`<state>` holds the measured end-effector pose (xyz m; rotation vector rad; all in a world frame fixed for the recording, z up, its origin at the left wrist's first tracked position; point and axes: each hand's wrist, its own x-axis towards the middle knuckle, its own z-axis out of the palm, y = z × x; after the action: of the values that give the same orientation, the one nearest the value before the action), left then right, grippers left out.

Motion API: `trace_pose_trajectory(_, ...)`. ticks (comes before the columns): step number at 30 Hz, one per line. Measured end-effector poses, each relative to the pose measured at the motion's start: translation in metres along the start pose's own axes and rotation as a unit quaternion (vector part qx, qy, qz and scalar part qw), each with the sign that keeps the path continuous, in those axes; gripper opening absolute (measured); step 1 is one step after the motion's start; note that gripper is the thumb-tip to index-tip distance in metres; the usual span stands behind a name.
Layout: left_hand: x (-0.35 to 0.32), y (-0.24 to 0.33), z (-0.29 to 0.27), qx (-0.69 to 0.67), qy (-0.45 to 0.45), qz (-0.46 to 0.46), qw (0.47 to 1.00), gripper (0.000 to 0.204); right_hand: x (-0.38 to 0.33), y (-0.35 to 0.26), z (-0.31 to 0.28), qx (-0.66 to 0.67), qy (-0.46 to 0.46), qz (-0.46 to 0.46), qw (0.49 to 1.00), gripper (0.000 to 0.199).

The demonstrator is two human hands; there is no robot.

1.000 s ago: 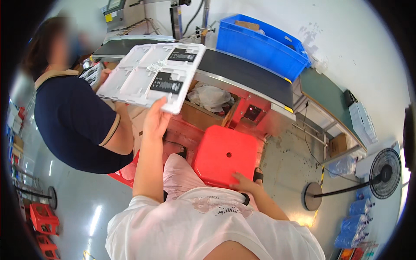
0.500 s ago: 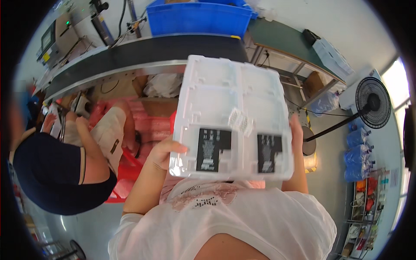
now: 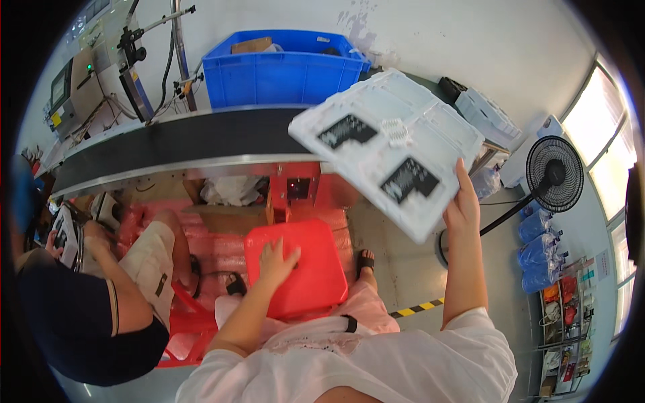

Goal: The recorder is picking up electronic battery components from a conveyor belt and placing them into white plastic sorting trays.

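My right hand (image 3: pixel 463 201) grips the right edge of a white plastic blister tray (image 3: pixel 359 161), which tilts out over the conveyor's front edge. In the tray's near row sit two black flat pieces with pale print, resembling phone batteries (image 3: pixel 348 131). A small whitish printed label (image 3: pixel 395 132) lies between the compartments; the farther compartments show no black pieces. My left hand (image 3: pixel 274 263) has let its fingers spread above the red plastic stool (image 3: pixel 316 275) in front of me. Whether it touches the seat, I cannot tell.
Ahead runs a dark conveyor belt (image 3: pixel 195 134), with a large blue bin (image 3: pixel 282 77) behind it. A seated co-worker (image 3: pixel 94 316) is close on my left. A black standing fan (image 3: pixel 554 168) stands at right, near blue water bottles (image 3: pixel 537 252) and a shelf rack (image 3: pixel 568 329).
My left hand has released the tray and moved down to the stool. My right hand has carried the tray forward and right, turning it. The stool now shows fully.
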<state>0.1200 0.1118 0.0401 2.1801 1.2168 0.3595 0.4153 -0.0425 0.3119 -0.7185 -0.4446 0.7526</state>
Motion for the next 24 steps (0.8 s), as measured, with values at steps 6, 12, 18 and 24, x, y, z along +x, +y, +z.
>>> trace_pose_trajectory(6, -0.054, -0.046, 0.043, 0.183, -0.016, 0.156, 0.97, 0.075, 0.164, 0.025, 0.059, 0.086, 0.035, -0.092, 0.991, 0.038)
trace_pose_trajectory(12, -0.052, -0.047, 0.034, 0.174, -0.023, 0.146, 0.974, 0.074, 0.325, 0.092, 0.1, 0.092, 0.088, -0.14, 0.982, 0.039)
trace_pose_trajectory(18, -0.048, -0.046, 0.031, 0.178, -0.032, 0.127, 0.975, 0.074, 0.413, 0.145, 0.104, 0.139, 0.107, -0.141, 0.974, 0.042)
trace_pose_trajectory(24, -0.048, -0.038, 0.023, 0.189, -0.054, 0.111, 0.974, 0.075, 0.439, 0.151, 0.093, 0.107, 0.112, -0.088, 0.984, 0.046)
